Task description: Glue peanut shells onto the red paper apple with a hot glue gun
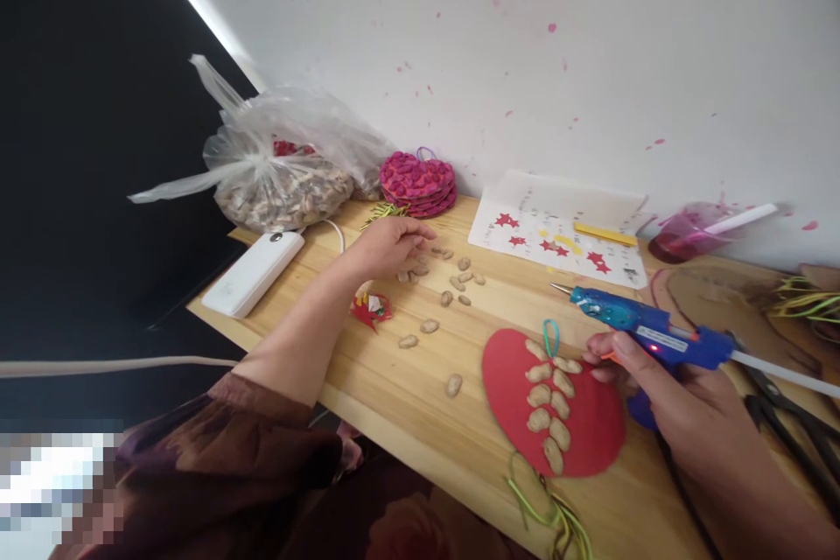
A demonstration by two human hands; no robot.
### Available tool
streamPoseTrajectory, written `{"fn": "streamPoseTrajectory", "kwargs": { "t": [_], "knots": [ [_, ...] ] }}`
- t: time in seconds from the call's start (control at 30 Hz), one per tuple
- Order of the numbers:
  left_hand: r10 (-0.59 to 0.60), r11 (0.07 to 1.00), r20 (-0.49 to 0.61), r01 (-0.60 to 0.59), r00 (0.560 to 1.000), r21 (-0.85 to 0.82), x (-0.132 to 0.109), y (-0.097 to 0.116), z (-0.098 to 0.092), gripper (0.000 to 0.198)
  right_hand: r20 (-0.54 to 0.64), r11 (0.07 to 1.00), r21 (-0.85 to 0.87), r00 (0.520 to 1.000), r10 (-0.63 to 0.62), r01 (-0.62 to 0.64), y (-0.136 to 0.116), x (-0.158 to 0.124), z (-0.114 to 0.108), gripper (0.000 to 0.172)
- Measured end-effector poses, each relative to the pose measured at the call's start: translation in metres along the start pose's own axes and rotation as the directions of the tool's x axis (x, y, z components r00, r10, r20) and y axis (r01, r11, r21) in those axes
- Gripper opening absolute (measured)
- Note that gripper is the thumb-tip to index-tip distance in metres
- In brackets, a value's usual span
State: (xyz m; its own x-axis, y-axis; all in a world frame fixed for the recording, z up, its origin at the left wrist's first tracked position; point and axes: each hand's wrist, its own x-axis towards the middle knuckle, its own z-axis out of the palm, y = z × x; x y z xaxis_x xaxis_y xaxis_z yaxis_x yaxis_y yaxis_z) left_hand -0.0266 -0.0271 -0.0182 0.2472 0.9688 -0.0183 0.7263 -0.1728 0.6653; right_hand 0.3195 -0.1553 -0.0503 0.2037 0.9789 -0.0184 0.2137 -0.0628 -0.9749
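Observation:
My right hand (pixel 662 376) grips a blue hot glue gun (pixel 617 315), its metal tip pointing left above the table. A white glue stick juts from the gun's back. Just left of that hand lies a red paper oval (pixel 502 376) bearing two rows of peanuts (pixel 539 395), a teal loop at its top and green strands at its bottom. My left hand (pixel 394 247) reaches over loose peanuts (pixel 416 269) farther back, fingers partly extended and bent downward. Its fingertips are partly hidden, and I see nothing held in them. More loose peanuts (pixel 464 278) are scattered to its right.
A white power bank (pixel 253 273) and tied plastic bags (pixel 282 184) sit on the left. Pink-purple discs (pixel 418 185) are stacked by the wall. A paper with red stars (pixel 525 223), a plastic cup (pixel 689 232) and black scissors (pixel 787 420) lie on the right.

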Motion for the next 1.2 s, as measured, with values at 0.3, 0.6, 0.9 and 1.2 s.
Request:
{"fn": "streamPoseTrajectory", "kwargs": {
  "t": [0.3, 0.6, 0.9, 1.2],
  "knots": [
    [0.014, 0.993, 0.155, 0.005, 0.988, -0.121, -0.006, -0.006, -0.006, 0.018, 0.025, 1.000, 0.015, 1.000, -0.001, 0.001, 0.003, -0.001, -0.001, 0.028],
    [0.393, 0.918, 0.025, -0.393, 0.919, 0.045, -0.003, -0.001, 0.009, 0.022, 0.040, 0.999, 0.046, 0.999, 0.023, -0.025, 0.000, -0.001, 0.000, 0.034],
    [0.529, 0.808, 0.073, -0.528, 0.845, 0.262, 0.005, 0.015, 0.037, 0.023, 0.050, 0.996, 0.066, 0.997, 0.057, -0.060, -0.001, -0.002, 0.001, 0.034],
    [0.514, 0.822, 0.065, -0.513, 0.855, 0.249, -0.007, 0.036, 0.055, 0.021, 0.051, 0.996, 0.054, 0.996, 0.069, -0.071, 0.003, -0.003, -0.002, 0.034]
  ]
}}
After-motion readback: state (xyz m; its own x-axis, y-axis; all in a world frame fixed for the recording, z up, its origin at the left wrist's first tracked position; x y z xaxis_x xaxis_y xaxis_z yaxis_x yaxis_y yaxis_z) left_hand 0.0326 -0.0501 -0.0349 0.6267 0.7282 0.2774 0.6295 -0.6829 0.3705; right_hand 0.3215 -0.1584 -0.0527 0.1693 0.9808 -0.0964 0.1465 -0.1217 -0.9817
